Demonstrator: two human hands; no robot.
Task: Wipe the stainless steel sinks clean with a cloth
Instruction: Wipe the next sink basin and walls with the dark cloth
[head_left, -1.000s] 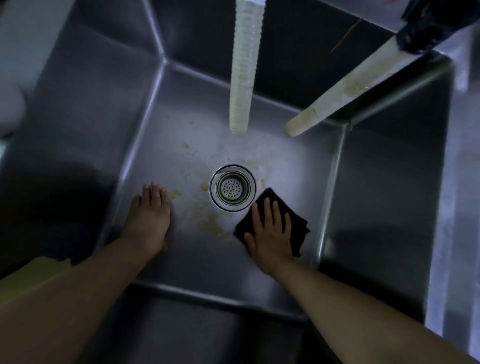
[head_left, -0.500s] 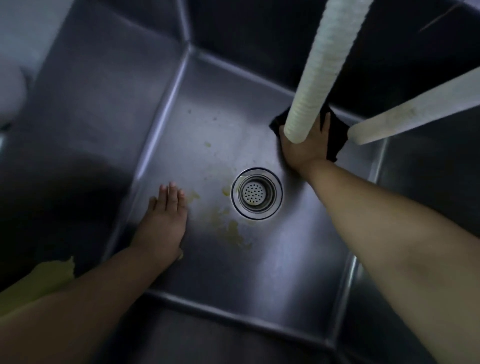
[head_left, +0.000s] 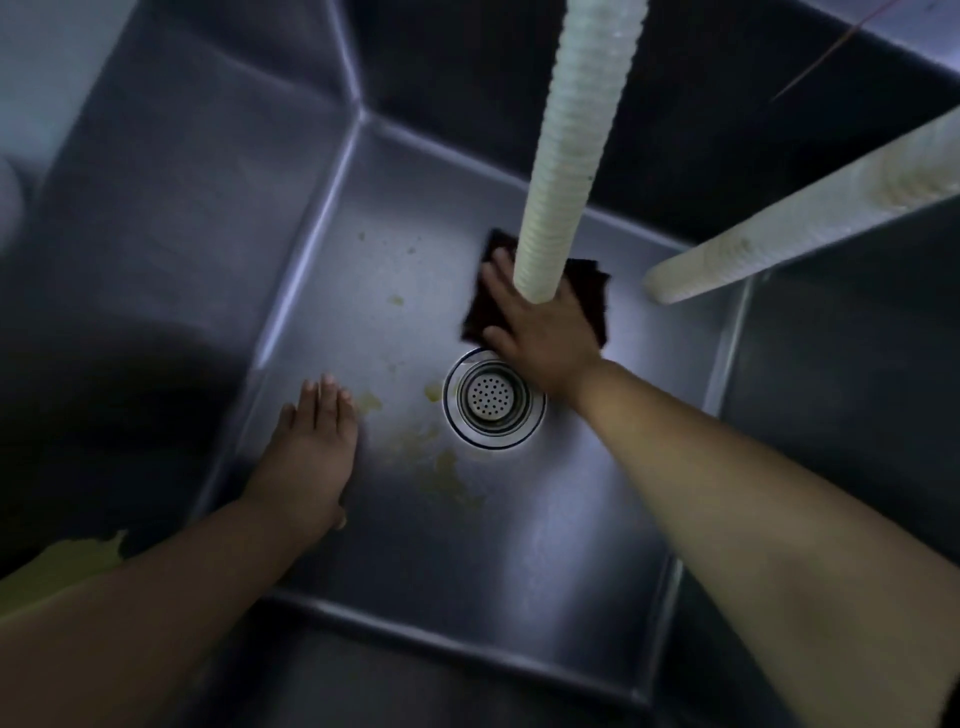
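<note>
From the head camera, a deep stainless steel sink (head_left: 218, 249) in dim light shows yellowish smears (head_left: 447, 473) on its floor near the drain (head_left: 493, 399), with two pale ribbed hoses (head_left: 566, 156) hanging in. The right hand (head_left: 540, 332) presses the dark cloth (head_left: 592, 291) flat, fingers straight and slightly spread, just beyond the drain; the left hand (head_left: 311, 452) rests flat, fingers together. Half a second ago the cloth lay nearer the back corner.

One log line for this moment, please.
right hand presses cloth flat beyond drain | left hand flat on sink floor | yellow residue unwiped
</note>
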